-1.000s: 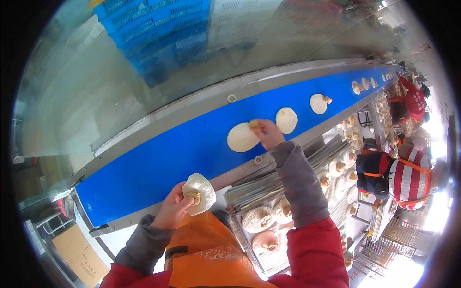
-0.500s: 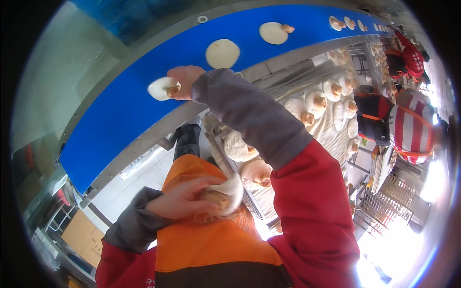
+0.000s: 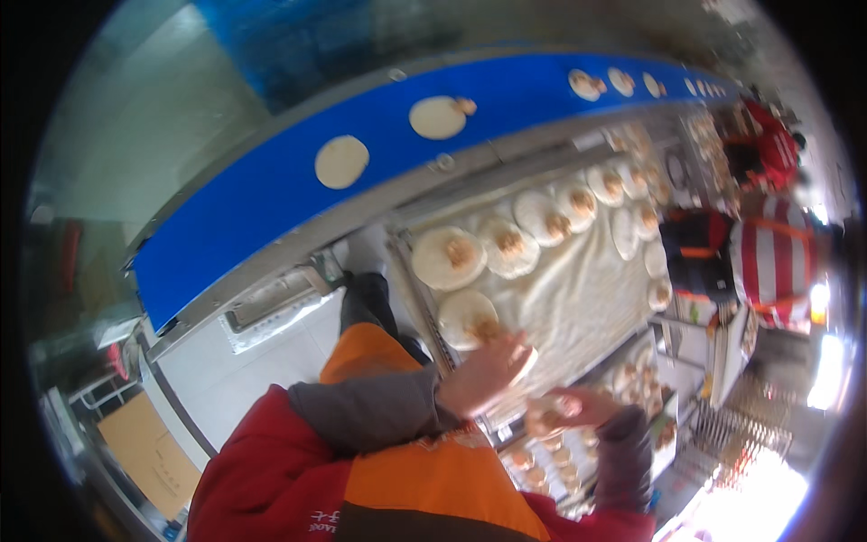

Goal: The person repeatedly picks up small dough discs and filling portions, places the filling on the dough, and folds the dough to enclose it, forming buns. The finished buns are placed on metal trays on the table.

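My left hand is over the near corner of a cloth-lined tray, fingers curved round a pale dough round that shows only at its edge. To its right, my right hand grips another dough round by its side; motion blurs it. Just beyond my left hand lies a dough round with brown filling on the tray. Several similar filled rounds line the tray's far side, among them a large one at the left corner.
A blue conveyor belt curves across the far side, carrying several dough rounds. A lower tray of filled rounds stands at the near right. A person in a striped top and one in red work at the right. A cardboard box stands at the left.
My right hand has left the belt with a filled dough round and come back over the trays. My left hand has moved right, from my apron to the tray. The view has swung right.
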The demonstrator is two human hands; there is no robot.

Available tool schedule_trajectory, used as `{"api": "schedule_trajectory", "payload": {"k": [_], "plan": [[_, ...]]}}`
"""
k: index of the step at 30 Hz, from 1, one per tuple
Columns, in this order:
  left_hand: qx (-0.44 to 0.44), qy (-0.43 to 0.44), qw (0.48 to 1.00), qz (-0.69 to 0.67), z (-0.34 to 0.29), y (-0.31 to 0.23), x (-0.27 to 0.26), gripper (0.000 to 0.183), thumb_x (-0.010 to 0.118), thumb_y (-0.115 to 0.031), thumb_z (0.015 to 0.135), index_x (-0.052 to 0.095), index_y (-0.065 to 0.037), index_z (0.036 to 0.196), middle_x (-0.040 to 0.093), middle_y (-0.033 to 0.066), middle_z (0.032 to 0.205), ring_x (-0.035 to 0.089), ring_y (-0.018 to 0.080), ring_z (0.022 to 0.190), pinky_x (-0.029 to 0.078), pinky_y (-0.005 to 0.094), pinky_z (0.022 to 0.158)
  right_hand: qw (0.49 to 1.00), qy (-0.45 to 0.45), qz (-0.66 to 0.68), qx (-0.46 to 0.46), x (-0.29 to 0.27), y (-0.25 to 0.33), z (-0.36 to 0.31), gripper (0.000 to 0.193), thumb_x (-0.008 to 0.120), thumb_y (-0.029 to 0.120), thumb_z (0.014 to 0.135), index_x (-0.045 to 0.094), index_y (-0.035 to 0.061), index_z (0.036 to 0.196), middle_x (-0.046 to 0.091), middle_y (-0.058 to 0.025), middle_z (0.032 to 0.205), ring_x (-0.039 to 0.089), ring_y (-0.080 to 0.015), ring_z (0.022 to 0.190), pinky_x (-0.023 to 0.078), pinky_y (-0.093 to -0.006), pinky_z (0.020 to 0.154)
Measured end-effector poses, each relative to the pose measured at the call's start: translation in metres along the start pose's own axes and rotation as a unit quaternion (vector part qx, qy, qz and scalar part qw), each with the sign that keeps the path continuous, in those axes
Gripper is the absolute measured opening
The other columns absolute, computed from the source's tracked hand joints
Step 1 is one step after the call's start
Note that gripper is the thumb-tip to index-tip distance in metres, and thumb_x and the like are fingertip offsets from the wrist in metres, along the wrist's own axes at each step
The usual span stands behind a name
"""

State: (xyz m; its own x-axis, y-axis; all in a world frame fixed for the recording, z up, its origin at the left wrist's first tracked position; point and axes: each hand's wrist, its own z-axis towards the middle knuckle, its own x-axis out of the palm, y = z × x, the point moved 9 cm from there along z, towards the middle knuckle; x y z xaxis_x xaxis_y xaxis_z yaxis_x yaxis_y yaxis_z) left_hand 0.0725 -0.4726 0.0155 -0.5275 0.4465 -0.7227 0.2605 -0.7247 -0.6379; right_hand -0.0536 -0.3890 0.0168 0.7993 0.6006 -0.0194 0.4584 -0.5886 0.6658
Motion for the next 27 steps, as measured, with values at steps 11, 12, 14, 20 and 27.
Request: {"api": "schedule_trajectory", "payload": {"k": [11, 12, 14, 20, 27], "plan": [[-0.373, -0.266, 0.849, 0.265, -0.132, 0.342, -0.259, 0.054, 0.076, -0.016, 0.078, 0.056, -0.006, 0.128, 0.06, 0.0207, 0.114, 0.057, 0.0388, 0.105, 0.047, 0.0491, 0.091, 0.809, -0.339, -0.359, -0.321, -0.107, 0.224, 0.125, 0.029, 0.068, 0.014, 0.093, 0.063, 0.0029, 0.119, 0.069, -0.0186, 0.097, 0.068, -0.0344, 0.095, 0.053, -0.0398, 0.078], [-0.395, -0.25, 0.849, 0.247, -0.148, 0.366, -0.259, 0.055, 0.077, -0.017, 0.077, 0.057, -0.005, 0.126, 0.06, 0.0204, 0.114, 0.057, 0.039, 0.106, 0.048, 0.0489, 0.091, 0.844, -0.322, -0.307, -0.299, -0.123, 0.245, 0.189, 0.037, 0.067, 0.015, 0.093, 0.06, 0.0055, 0.128, 0.066, -0.0187, 0.107, 0.066, -0.0349, 0.1, 0.053, -0.0406, 0.082], [-0.469, -0.204, 0.842, 0.173, -0.179, 0.404, -0.256, 0.055, 0.079, -0.018, 0.074, 0.059, -0.005, 0.123, 0.06, 0.0197, 0.113, 0.056, 0.0392, 0.107, 0.048, 0.0481, 0.091, 0.768, -0.365, -0.386, -0.358, -0.125, 0.298, 0.291, 0.046, 0.068, 0.012, 0.09, 0.056, 0.0144, 0.134, 0.059, -0.014, 0.123, 0.061, -0.0359, 0.106, 0.052, -0.0427, 0.087], [-0.412, -0.136, 0.887, 0.158, -0.222, 0.401, -0.279, 0.039, 0.073, -0.015, 0.079, 0.059, -0.001, 0.113, 0.062, 0.0191, 0.104, 0.059, 0.0381, 0.099, 0.05, 0.0439, 0.085, 0.843, -0.284, -0.401, -0.221, -0.088, 0.318, 0.434, 0.037, 0.067, 0.012, 0.089, 0.062, 0.0136, 0.126, 0.065, -0.0125, 0.113, 0.064, -0.0362, 0.106, 0.054, -0.04, 0.089], [-0.348, -0.406, 0.554, -0.638, -0.245, 0.355, -0.213, 0.043, 0.058, -0.023, 0.1, 0.048, -0.005, 0.137, 0.057, 0.0104, 0.128, 0.058, 0.0202, 0.116, 0.05, 0.033, 0.097, 0.9, -0.052, -0.195, -0.385, 0.1, 0.377, 0.421, 0.031, 0.073, 0.017, 0.086, 0.066, 0.0074, 0.114, 0.063, -0.0104, 0.112, 0.065, -0.0279, 0.096, 0.055, -0.0348, 0.085]]}}
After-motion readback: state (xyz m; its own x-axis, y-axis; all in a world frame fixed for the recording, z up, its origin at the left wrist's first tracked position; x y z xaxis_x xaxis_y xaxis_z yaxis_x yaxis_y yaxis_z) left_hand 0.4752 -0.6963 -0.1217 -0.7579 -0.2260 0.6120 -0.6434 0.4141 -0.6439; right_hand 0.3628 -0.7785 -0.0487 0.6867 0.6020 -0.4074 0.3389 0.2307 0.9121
